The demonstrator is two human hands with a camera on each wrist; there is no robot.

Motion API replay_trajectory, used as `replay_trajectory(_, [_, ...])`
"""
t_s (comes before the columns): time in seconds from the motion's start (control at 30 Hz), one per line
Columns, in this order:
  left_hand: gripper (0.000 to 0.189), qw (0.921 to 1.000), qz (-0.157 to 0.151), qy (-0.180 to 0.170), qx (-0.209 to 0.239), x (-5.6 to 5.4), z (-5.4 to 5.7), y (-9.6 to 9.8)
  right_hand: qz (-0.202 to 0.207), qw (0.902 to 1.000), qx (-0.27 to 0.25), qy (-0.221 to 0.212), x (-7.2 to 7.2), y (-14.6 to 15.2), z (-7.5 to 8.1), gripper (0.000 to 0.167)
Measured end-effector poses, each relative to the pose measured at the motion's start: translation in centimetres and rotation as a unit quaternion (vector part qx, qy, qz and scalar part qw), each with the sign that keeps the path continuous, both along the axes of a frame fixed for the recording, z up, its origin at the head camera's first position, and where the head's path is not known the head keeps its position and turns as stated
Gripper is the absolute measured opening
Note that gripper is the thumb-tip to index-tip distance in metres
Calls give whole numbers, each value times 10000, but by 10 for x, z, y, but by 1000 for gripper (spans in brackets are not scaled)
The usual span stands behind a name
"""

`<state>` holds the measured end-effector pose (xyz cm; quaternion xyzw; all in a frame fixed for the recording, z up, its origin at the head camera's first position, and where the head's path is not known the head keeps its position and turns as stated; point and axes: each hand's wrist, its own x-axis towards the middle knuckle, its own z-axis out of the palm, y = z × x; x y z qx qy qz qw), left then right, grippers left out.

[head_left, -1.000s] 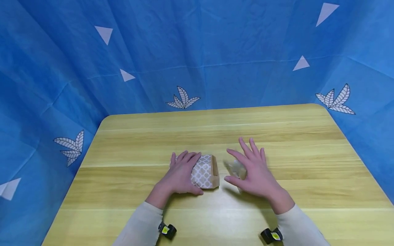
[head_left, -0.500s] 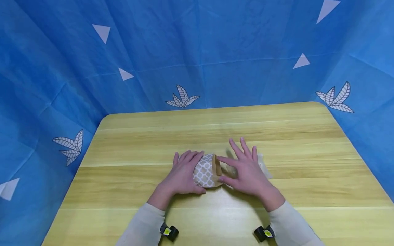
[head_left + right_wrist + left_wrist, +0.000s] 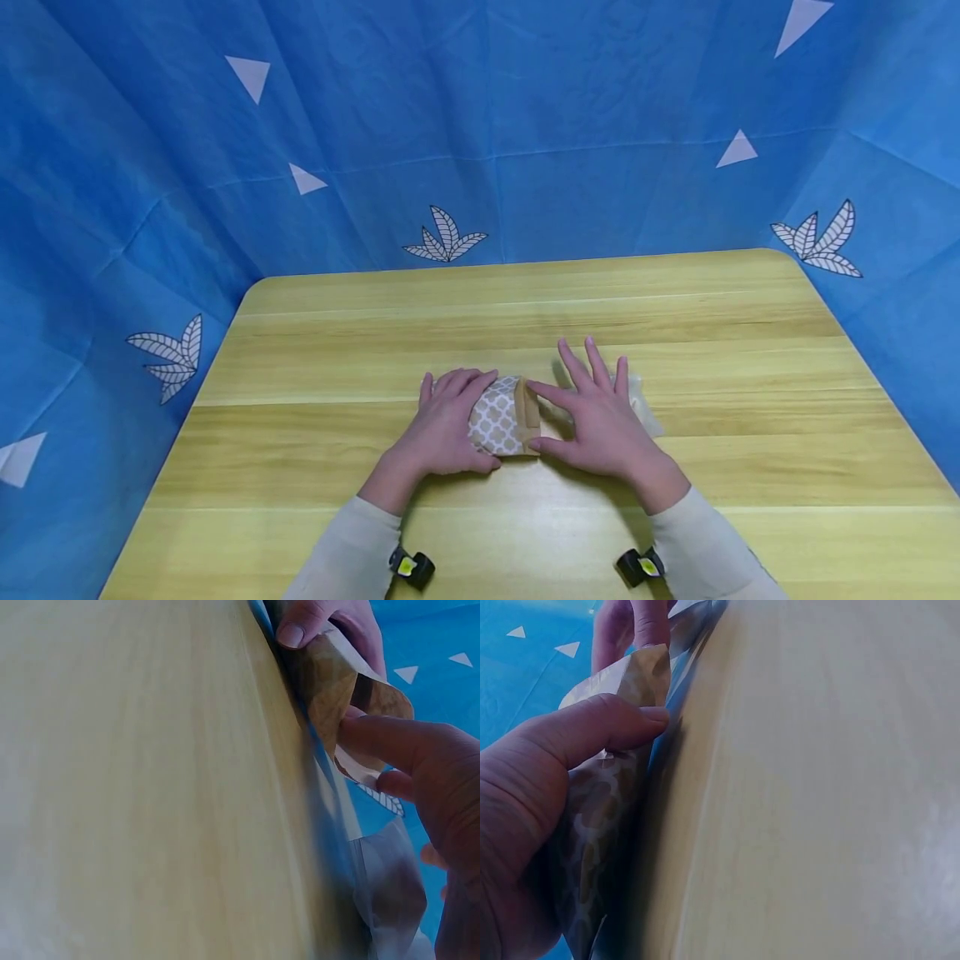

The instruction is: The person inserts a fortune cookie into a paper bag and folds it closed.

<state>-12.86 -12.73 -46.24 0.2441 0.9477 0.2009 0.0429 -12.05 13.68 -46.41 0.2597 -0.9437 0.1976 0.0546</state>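
Note:
A small brown paper bag [image 3: 497, 421] with a white lattice pattern lies on the table, its open mouth facing right. My left hand [image 3: 448, 425] holds the bag, thumb along the near edge and fingers over the far side. The spread thumb and index finger of my right hand [image 3: 603, 421] touch the bag's mouth. In the right wrist view the right thumb reaches inside the paper bag's rim [image 3: 330, 705], with its other fingers extended. A translucent pouch [image 3: 643, 408] lies partly hidden behind the right hand; its contents are unclear.
The wooden table [image 3: 300, 350] has rounded far corners. A blue curtain [image 3: 600, 100] with white triangles and leaf prints hangs behind it and at both sides. Black wrist cameras [image 3: 412, 567] sit below each forearm's sleeve end.
My right hand has moved left to the bag's mouth, and the translucent pouch now shows behind it, farther right than before. The left hand stays on the bag, which shifted slightly right.

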Motion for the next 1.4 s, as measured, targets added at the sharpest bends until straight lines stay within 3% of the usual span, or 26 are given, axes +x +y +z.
replay_trajectory(0.47, [116, 9998, 78, 43, -158, -1, -2, -3, 46, 9998, 170, -26, -3, 0, -3, 75])
replay_trajectory(1.03, [143, 9948, 206, -476, -879, -4, 1, -5, 103, 9988, 460, -108, -2, -2, -4, 72])
replay_trajectory(1.4, [119, 9982, 288, -418, -331, -6, -2, -7, 168, 9993, 328, -112, -1, -4, -3, 66])
